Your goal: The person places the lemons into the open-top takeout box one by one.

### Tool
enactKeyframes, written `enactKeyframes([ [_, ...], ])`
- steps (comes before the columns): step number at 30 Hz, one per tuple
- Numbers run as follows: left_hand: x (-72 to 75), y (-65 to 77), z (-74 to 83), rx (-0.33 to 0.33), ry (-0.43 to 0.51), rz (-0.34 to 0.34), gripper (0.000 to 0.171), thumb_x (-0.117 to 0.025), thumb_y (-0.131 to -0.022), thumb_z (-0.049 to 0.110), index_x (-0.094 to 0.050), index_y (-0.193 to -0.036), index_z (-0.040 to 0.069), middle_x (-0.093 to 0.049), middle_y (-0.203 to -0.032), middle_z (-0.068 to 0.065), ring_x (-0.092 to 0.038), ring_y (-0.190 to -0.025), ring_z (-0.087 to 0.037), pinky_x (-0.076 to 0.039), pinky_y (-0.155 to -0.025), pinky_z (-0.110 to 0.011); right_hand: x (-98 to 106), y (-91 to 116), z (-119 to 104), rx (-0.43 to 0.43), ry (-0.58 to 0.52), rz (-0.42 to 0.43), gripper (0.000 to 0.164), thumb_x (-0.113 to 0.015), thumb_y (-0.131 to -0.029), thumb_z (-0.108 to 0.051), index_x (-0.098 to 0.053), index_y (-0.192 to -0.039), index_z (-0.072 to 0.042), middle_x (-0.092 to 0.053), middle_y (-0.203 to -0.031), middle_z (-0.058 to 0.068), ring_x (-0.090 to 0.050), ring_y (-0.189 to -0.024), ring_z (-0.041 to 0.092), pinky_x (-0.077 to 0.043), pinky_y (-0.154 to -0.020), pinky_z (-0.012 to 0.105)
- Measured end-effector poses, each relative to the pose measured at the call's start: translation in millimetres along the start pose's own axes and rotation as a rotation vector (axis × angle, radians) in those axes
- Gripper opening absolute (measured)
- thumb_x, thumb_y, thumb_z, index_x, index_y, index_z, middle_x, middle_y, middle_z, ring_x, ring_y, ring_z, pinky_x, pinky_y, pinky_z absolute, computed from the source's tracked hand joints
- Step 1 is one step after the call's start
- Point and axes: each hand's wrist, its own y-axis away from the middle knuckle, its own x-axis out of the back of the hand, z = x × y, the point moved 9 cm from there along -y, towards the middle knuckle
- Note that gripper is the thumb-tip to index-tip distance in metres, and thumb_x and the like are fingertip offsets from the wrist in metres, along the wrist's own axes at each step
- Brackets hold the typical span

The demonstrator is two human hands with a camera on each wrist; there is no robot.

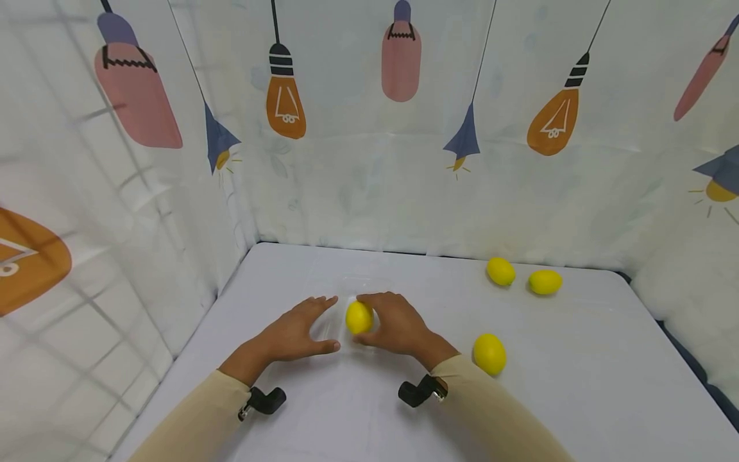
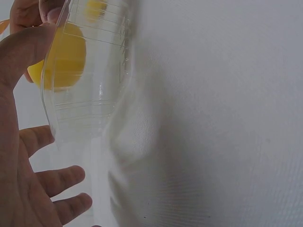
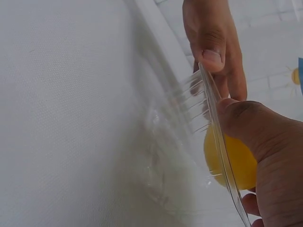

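A clear plastic tray [image 2: 90, 101] stands on the table between the hands; its edges are faint in the head view. My left hand [image 1: 296, 330] is at the tray's left side, thumb and fingers spread wide apart. In the left wrist view its thumb lies at the tray's rim. My right hand [image 1: 398, 324] holds a yellow lemon [image 1: 359, 317] between thumb and fingers, at the tray. Seen from the right wrist, the lemon [image 3: 241, 163] is partly behind the clear rim. Whether it touches the tray's bottom I cannot tell.
Another lemon [image 1: 489, 353] lies beside the right forearm. Two more, a lemon [image 1: 500, 271] and a lemon [image 1: 545, 282], lie near the far right edge of the white table [image 1: 600, 359]. A printed cloth [image 1: 358, 186] hangs behind and at the sides.
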Motion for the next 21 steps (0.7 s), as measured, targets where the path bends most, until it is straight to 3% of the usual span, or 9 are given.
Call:
enactKeyframes([
  [21,0.3,1.0,0.1,-0.01,0.006,0.018,0.103,-0.07,-0.081,0.075,-0.032,-0.162,0.024,-0.035,-0.163,-0.013,-0.025,-0.151,-0.039,-0.028,-0.114,-0.067,-14.8,-12.2,-10.7,-0.02,0.053,-0.038,0.078,-0.084,-0.08,-0.055,-0.06,-0.144,-0.02,-0.065,-0.137,-0.003,-0.06,-0.119,0.022,-0.046,-0.106,0.042],
])
